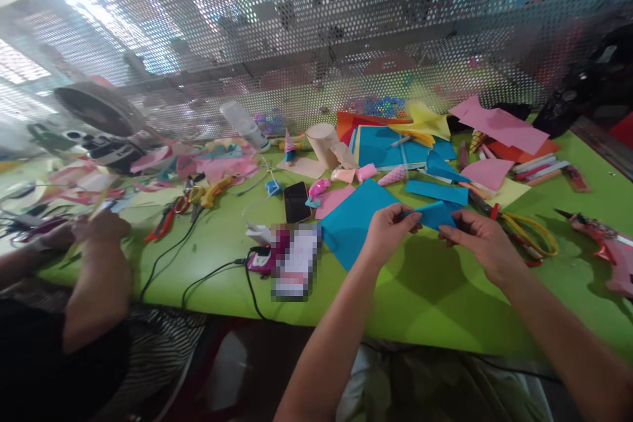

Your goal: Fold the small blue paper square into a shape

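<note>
Both the left hand (388,232) and right hand (477,237) pinch one folded blue paper (435,214) — the white bottle (244,125) sits farther back, its contents hidden.

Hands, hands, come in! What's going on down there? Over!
Left hand and right hand: both pinching small blue paper. Big blue sheet: lying close by left hand. Over.

no text, label, brand, number or sign can be read here.

Bright glare enters upper left; the blurred left edge stretches; soft shadow darkens the green tabletop (445,316) below the hands (428,231).
</note>
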{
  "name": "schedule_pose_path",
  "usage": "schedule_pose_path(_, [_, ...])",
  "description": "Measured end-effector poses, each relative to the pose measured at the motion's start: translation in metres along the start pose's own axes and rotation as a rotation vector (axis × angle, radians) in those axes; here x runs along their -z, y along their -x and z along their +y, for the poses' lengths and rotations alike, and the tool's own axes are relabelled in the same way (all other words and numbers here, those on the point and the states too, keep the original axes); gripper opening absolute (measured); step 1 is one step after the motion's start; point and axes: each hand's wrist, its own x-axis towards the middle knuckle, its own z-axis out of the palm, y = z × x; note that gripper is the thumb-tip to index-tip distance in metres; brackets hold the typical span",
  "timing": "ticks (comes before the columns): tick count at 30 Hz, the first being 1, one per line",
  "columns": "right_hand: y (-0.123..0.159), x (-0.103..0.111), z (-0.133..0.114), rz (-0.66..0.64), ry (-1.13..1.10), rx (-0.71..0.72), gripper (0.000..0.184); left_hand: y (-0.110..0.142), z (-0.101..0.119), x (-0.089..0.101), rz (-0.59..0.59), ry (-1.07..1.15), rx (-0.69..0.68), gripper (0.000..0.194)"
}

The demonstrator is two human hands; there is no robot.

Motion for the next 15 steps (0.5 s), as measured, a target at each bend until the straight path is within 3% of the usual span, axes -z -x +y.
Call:
schedule_pose_path(3, [-0.001, 0.0, -0.001, 0.006, 0.033, 0.018, 0.046, 0.0, 0.001, 0.001, -0.018, 0.005, 0.021, 0.042])
schedule_pose_path(10, [-0.001, 0.001, 0.003, 0.04, 0.146, 0.057, 0.042, 0.008, 0.01, 0.001, -0.097, -0.443, -0.171, 0.026])
schedule_pose_path(15, [0.0, 0.002, 0.003, 0.041, 0.094, 0.048, 0.042, 0.005, 0.009, -0.001, -0.097, -0.332, -0.101, 0.029])
